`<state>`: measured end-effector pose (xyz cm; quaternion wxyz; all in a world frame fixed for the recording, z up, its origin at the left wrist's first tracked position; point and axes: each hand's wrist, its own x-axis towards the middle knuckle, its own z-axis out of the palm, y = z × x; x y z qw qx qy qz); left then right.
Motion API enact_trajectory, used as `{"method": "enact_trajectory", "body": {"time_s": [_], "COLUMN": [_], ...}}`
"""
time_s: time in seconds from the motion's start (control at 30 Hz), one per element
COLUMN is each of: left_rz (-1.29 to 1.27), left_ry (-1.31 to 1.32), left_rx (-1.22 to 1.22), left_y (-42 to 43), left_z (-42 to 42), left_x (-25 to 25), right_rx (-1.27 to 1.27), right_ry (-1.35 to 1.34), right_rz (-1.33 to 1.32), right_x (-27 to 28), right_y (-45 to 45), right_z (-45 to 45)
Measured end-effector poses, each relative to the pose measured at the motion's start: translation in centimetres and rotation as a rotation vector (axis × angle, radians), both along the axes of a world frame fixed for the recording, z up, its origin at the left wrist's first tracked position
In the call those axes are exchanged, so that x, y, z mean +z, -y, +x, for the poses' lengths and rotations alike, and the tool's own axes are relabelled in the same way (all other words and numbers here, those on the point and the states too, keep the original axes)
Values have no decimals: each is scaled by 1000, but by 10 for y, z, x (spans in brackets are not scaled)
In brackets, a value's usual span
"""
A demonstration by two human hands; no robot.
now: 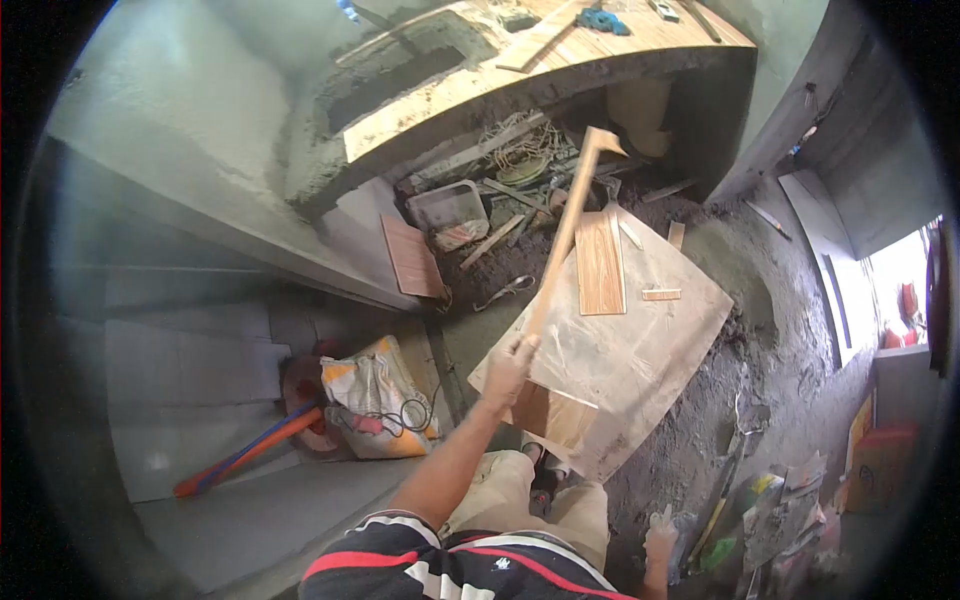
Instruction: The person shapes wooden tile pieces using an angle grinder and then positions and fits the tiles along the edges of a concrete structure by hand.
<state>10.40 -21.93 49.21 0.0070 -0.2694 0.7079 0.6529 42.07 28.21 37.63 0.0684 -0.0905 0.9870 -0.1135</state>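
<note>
My left hand (511, 372) is closed around the lower end of a long, narrow wood-coloured strip (566, 235). The strip slants up and away, with a jagged, hooked far end. Below it lies a large pale board (660, 335), dusty and scuffed. On the board rest a wood-grain plank piece (600, 265), a short strip (661, 295) and a brown wood-grain piece (570, 420) close to my left hand. My right hand (660, 537) hangs low at my right side, fingers apart, holding nothing I can see. A pale translucent object (684, 540) is beside it.
A wood-grain counter (590, 42) with a rectangular cutout carries a blue tool (603, 21). Beneath it are a plastic tub (448, 208) and scraps. A sack (385, 400) and an orange-and-blue handle (250, 450) are left; a long-handled tool (715, 505) and bags lie right.
</note>
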Motion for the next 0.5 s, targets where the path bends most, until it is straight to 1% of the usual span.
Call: {"method": "enact_trajectory", "body": {"time_s": [0.03,0.07,0.1,0.13,0.17,0.2,0.23,0.27,0.3,0.33,0.37,0.4,0.43,0.5], "left_rz": [89,40,87,128,119,82,98,58,76,53,33,25,54,53], "left_ry": [-16,-75,-92,-115,-145,-179,-204,-228,-233,-235,-207,-178,-155,-170], "left_rx": [103,151,198,246,295,321,345,372,386,413,386,352,389,418], "left_y": [11,26,39,49,63,77,93,110,130,157,184,211,232,270], "left_z": [-2,-4,-7,-12,-16,-19,-21,-24,-27,-32,-34,-38,-43,-56], "left_x": [18,27,45,79,98,114,131,146,157,156,161,166,170,182], "right_rx": [-331,-483,-650,-748,-847,-841,-778,-741,-704,-280,140,143,115,80], "right_ry": [123,205,261,371,482,495,453,432,411,253,81,79,108,143], "right_rz": [-361,-542,-721,-672,-621,-623,-582,-564,-546,-212,120,115,100,75], "right_x": [6,14,23,32,37,39,37,33,22,-2,-23,-39,-49,-55], "right_y": [5,6,7,5,3,-1,-1,-5,-13,-35,-54,-67,-74,-74], "right_z": [-11,-21,-30,-42,-45,-37,-33,-27,-17,7,26,44,59,73]}}
